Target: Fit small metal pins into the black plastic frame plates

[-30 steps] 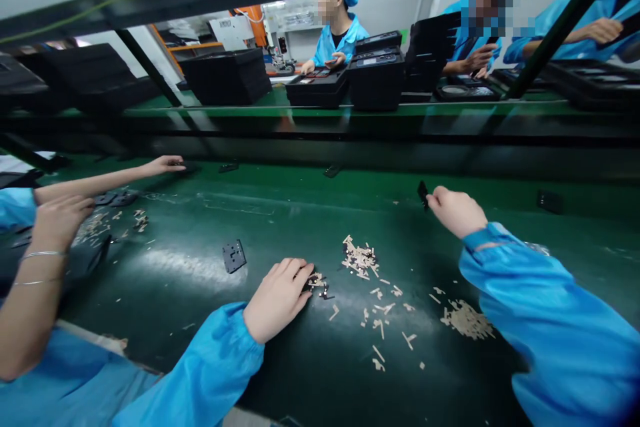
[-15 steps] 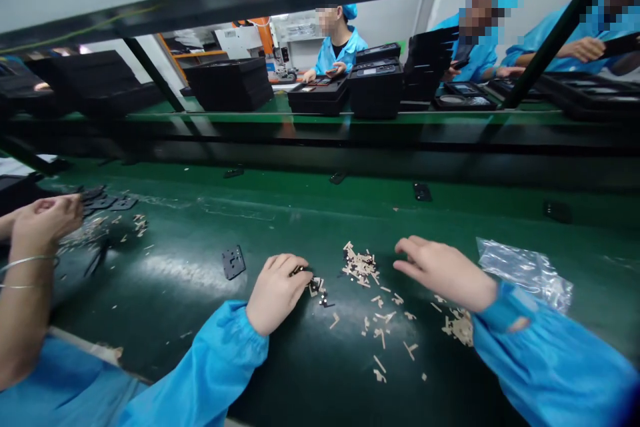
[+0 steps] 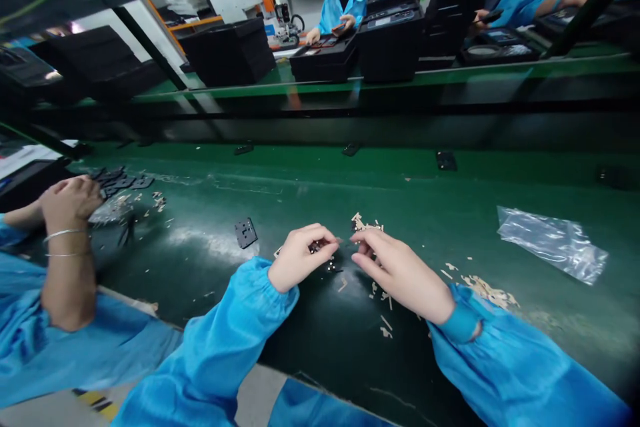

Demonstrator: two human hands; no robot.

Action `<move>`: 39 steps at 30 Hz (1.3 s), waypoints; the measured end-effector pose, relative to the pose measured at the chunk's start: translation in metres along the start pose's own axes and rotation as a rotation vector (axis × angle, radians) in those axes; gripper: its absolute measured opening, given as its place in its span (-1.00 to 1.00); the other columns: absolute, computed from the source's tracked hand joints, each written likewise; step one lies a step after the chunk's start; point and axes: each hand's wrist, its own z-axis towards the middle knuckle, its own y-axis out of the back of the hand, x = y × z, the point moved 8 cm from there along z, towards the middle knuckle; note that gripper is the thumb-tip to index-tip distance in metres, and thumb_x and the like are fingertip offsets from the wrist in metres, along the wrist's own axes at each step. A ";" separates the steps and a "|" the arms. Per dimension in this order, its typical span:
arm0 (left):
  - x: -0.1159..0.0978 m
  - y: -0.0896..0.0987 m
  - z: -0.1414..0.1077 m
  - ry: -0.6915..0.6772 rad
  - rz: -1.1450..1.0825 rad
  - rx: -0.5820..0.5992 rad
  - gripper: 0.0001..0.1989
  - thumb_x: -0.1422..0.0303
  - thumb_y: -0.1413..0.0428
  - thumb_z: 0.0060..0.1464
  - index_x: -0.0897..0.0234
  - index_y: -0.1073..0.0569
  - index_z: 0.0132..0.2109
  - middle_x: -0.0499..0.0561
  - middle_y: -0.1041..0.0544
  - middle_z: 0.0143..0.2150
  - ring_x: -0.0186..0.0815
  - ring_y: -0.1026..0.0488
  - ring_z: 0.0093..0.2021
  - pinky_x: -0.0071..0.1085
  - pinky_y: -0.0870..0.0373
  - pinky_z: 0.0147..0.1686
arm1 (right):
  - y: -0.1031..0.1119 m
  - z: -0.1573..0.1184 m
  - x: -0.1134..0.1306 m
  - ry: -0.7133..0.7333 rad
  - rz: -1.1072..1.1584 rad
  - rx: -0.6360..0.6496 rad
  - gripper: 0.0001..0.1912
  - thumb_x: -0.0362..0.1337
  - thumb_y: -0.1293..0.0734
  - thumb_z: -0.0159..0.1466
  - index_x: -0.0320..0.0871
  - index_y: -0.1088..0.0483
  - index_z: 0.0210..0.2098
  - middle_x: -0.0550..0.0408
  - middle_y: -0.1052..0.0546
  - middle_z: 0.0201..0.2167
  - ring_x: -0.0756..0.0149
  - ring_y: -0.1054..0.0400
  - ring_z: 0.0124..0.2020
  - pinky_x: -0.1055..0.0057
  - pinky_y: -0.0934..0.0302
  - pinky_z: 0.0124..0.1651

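Small dark parts [image 3: 316, 248], partly hidden, sit pinched in curled fingers above the green belt [image 3: 310, 193].

Dark green belt [image 3: 320, 200], tan scraps [image 3: 487, 290], a black plate [image 3: 246, 232] (square-holed), clear bag [image 3: 550, 243], bright blue sleeves [image 3: 235, 327]

A clear plastic bag [image 3: 553, 242] lies on the green belt [image 3: 310, 197], off to the right. A small black plate [image 3: 246, 233] lies flat on the left part, with more black plates [image 3: 123, 181] farther left. Stacks of black trays [image 3: 230, 50] stand on the shelf behind.
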 end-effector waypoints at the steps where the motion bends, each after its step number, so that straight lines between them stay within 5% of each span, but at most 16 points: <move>1: -0.007 -0.003 0.000 -0.020 -0.015 0.018 -0.89 0.43 -0.05 0.02 0.32 -0.44 -0.42 -0.07 -0.40 -0.47 -0.43 -0.35 -0.43 -0.51 -0.25 -0.40 | 0.003 0.000 0.002 0.014 0.038 -0.039 -0.85 -0.31 -0.18 0.26 -0.13 -0.27 -0.17 0.06 -0.42 -0.33 0.31 -0.33 -0.33 0.39 -0.22 -0.30; 10: -0.064 -0.029 0.020 -0.175 -0.233 0.085 -0.84 0.48 -0.06 -0.03 0.32 -0.30 -0.54 -0.11 -0.30 -0.54 -0.45 -0.24 -0.46 -0.51 -0.20 -0.41 | 0.042 -0.020 -0.013 -0.047 0.288 -0.266 -0.90 -0.34 -0.19 0.23 -0.14 -0.29 -0.42 0.16 -0.36 -0.48 0.40 -0.26 -0.44 0.48 -0.16 -0.37; 14: -0.048 -0.034 0.016 -0.087 -0.316 0.179 -0.82 0.39 -0.06 0.02 0.34 -0.34 -0.51 -0.11 -0.29 -0.52 -0.46 -0.22 -0.48 -0.50 -0.19 -0.44 | 0.045 -0.023 -0.021 -0.092 0.238 -0.289 -0.89 -0.33 -0.21 0.21 -0.14 -0.30 -0.45 0.18 -0.38 -0.52 0.41 -0.27 -0.48 0.49 -0.15 -0.39; 19: -0.017 -0.024 -0.002 -0.066 0.018 0.132 -0.86 0.42 -0.03 0.02 0.32 -0.35 -0.48 -0.08 -0.31 -0.50 -0.42 -0.27 -0.45 -0.47 -0.21 -0.41 | 0.025 -0.014 -0.017 -0.045 0.115 -0.132 -0.86 -0.38 -0.21 0.20 -0.15 -0.29 -0.49 0.18 -0.39 -0.53 0.41 -0.27 -0.48 0.49 -0.12 -0.40; 23: -0.023 -0.026 -0.006 -0.133 -0.026 0.104 -0.89 0.41 -0.05 0.00 0.31 -0.36 -0.27 -0.03 -0.37 -0.35 -0.42 -0.32 -0.38 -0.50 -0.28 -0.39 | 0.007 -0.011 -0.009 0.010 0.042 -0.034 -0.87 -0.40 -0.20 0.20 -0.15 -0.30 -0.47 0.17 -0.40 -0.52 0.40 -0.28 -0.47 0.49 -0.10 -0.41; 28: -0.032 -0.036 -0.003 -0.189 0.004 0.164 -0.90 0.50 0.02 0.00 0.31 -0.34 -0.44 -0.10 -0.33 -0.49 -0.46 -0.27 -0.46 -0.53 -0.22 -0.43 | -0.005 -0.010 -0.008 -0.009 0.018 0.005 -0.87 -0.42 -0.20 0.19 -0.15 -0.29 -0.48 0.18 -0.38 -0.54 0.41 -0.25 -0.51 0.49 -0.08 -0.43; 39: 0.008 -0.051 -0.006 0.143 -0.345 0.077 -0.90 0.40 0.01 0.02 0.33 -0.29 -0.42 -0.13 -0.30 -0.55 -0.48 -0.27 -0.53 -0.54 -0.25 -0.50 | -0.007 -0.013 -0.010 -0.014 -0.068 -0.130 -0.90 -0.37 -0.17 0.22 -0.15 -0.29 -0.42 0.11 -0.39 -0.45 0.37 -0.27 -0.46 0.46 -0.13 -0.39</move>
